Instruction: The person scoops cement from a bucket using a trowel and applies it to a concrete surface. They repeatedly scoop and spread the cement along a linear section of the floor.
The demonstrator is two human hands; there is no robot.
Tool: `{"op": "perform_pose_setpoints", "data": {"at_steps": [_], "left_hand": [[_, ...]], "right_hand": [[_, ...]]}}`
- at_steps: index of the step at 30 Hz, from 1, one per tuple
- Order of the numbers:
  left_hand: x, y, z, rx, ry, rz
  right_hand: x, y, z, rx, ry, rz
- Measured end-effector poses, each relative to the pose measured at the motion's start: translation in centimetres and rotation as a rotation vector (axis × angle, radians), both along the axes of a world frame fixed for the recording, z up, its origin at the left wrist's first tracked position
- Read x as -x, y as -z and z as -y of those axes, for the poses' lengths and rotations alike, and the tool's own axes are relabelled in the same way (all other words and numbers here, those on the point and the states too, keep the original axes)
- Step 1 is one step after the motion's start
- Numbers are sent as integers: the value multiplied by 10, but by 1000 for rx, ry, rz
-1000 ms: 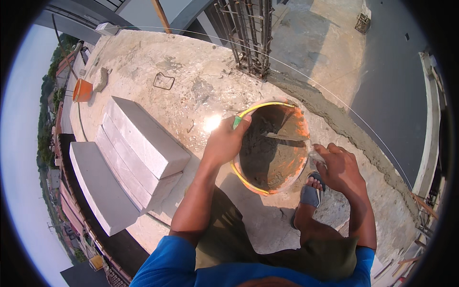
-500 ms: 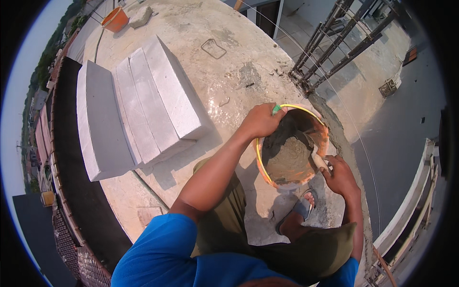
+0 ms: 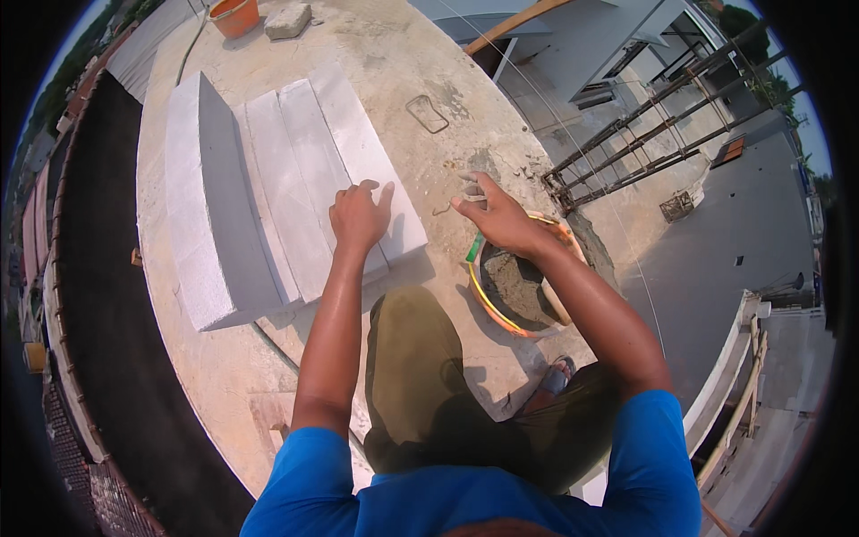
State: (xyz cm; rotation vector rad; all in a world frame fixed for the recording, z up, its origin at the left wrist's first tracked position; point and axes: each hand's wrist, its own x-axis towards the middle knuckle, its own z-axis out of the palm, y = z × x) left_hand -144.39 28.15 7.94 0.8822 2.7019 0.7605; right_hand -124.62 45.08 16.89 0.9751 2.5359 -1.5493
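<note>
My left hand (image 3: 360,217) is over the right side of the white building blocks (image 3: 309,134), thumb apart from the loosely bent fingers, holding nothing. Whether it touches the block beneath cannot be told. To the right, my right hand (image 3: 495,213) is raised above the far side of the orange bucket (image 3: 484,311), its fingers spread and bent with nothing in them. Grey wet mortar (image 3: 512,285) lies inside the bucket. A pale tool handle (image 3: 555,302) leans at its right wall, partly covered by my forearm. The bucket's yellow handle has a green grip (image 3: 474,248).
One white block (image 3: 201,201) stands on edge at the left. A second orange bucket (image 3: 234,18) and a stone chunk (image 3: 288,21) are at the far left. Upright rebar (image 3: 626,152) rises at the right. A thin string (image 3: 591,148) crosses beside the slab's drop-off.
My left hand has let go of the bucket's handle and moved left over the blocks. My right hand has released the tool handle and risen away from it, across the bucket.
</note>
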Motion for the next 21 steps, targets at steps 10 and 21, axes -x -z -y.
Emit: {"op": "perform_pose_setpoints", "data": {"at_steps": [10,21], "left_hand": [[102,71,30,224,-261,-148],[106,73,28,385,-247,-191]], "right_hand": [[108,169,122,906,1499,-432],[117,162,32,663,1450,-284]]}}
